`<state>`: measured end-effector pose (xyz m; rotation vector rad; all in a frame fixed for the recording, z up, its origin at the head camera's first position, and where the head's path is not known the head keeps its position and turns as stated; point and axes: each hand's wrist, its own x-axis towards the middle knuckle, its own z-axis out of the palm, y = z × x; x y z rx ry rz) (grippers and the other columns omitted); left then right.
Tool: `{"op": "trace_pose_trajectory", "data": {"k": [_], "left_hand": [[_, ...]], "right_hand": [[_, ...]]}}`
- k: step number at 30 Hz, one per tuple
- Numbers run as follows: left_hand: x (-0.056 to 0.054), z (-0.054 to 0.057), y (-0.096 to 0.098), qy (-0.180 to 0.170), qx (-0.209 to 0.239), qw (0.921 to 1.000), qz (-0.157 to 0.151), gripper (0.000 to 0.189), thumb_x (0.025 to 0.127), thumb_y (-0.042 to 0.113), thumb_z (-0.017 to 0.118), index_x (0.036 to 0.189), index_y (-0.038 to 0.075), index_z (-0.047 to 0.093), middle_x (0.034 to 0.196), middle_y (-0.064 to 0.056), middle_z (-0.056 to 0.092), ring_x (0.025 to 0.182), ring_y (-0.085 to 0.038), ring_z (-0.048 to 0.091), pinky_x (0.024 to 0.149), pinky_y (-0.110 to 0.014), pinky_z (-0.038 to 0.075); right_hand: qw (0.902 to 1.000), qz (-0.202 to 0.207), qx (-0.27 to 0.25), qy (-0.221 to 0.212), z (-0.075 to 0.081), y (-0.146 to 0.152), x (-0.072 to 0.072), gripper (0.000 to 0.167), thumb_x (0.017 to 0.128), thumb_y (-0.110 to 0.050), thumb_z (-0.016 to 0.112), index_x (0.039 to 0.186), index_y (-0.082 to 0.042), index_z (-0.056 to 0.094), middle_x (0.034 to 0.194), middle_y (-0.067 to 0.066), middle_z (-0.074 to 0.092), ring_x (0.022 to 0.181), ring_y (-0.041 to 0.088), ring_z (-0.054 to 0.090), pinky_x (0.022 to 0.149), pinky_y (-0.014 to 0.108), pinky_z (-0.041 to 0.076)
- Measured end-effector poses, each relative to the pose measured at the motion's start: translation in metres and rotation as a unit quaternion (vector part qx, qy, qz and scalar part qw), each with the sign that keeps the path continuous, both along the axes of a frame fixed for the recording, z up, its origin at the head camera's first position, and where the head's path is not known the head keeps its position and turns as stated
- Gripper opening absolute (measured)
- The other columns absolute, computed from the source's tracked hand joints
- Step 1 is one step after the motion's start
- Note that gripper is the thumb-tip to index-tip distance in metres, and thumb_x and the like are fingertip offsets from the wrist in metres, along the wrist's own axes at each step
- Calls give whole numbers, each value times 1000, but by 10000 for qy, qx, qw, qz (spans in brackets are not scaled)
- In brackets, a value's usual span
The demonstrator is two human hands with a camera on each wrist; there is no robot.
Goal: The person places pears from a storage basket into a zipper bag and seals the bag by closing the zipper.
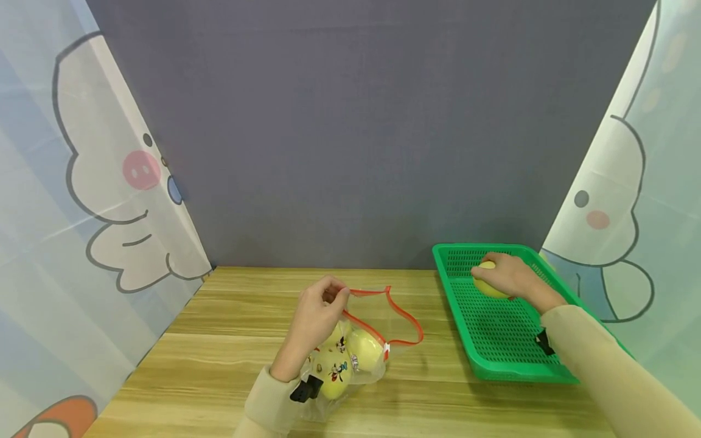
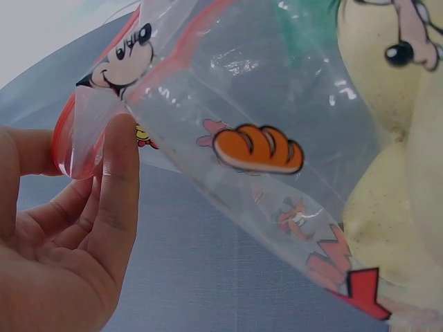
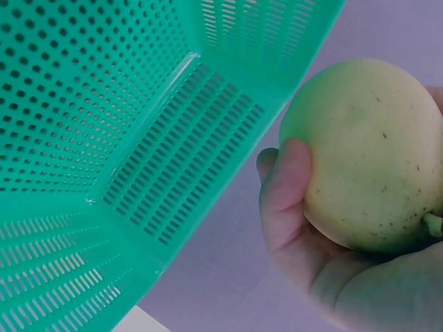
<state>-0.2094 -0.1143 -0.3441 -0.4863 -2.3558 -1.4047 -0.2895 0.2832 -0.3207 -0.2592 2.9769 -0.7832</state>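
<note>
In the head view my left hand (image 1: 319, 310) pinches the rim of a clear zip bag (image 1: 402, 328) with a red-edged mouth, which stands open. Cartoon prints, one of an orange bread loaf, cover the bag's wall in the left wrist view. Several pale yellow fruits (image 1: 366, 350) sit inside it. On the other side, my right hand (image 1: 509, 277) grips a round yellow fruit (image 3: 370, 152) with dark specks and a short stem. It is held above the green plastic basket (image 1: 465, 331); the fruit's exact kind cannot be told.
The basket has perforated walls (image 3: 69, 104) and stands at the right of the wooden table (image 1: 219, 365). A grey panel (image 1: 328, 134) rises behind the table. Cartoon-printed curtains (image 1: 109, 213) hang at both sides.
</note>
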Motion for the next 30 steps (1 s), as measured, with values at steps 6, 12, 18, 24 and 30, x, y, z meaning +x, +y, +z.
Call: {"op": "trace_pose_trajectory", "data": {"k": [6, 12, 18, 24, 30], "left_hand": [[-1, -1, 0, -2, -25, 10000, -3, 8, 100, 15, 65, 98, 11, 71, 82, 5, 65, 73, -12, 62, 66, -30, 51], [-1, 0, 0, -21, 2, 10000, -19, 7, 100, 15, 65, 98, 11, 71, 82, 1, 66, 73, -12, 62, 66, -30, 52], [-1, 0, 0, -7, 26, 10000, 9, 7, 100, 14, 65, 97, 11, 71, 81, 4, 66, 73, -12, 62, 66, -30, 51], [-1, 0, 1, -28, 30, 10000, 20, 7, 100, 14, 66, 97, 10, 71, 81, 5, 65, 73, -12, 62, 65, -30, 51], [-1, -1, 0, -19, 44, 10000, -2, 7, 100, 14, 66, 98, 9, 71, 81, 4, 66, 72, -12, 62, 64, -30, 51]], "right_hand": [[9999, 10, -55, 136, 1, -3, 9, 62, 99, -43, 53, 136, 7, 50, 91, 13, 60, 65, 22, 56, 51, 41, 53], [9993, 27, -129, 339, 4, -8, 16, 57, 98, -40, 53, 136, 3, 53, 87, 10, 60, 63, 21, 54, 52, 37, 47], [9975, 72, -179, 677, 9, -15, 23, 53, 99, -37, 52, 136, 1, 55, 94, 11, 62, 67, 21, 53, 55, 35, 44], [9955, -1, -294, 902, 16, -23, 32, 48, 99, -35, 53, 134, -3, 57, 99, 13, 63, 69, 21, 53, 57, 35, 43], [9932, 1, -468, 1062, 22, -31, 40, 46, 99, -34, 55, 133, -4, 58, 102, 15, 64, 71, 22, 54, 58, 35, 44]]}}
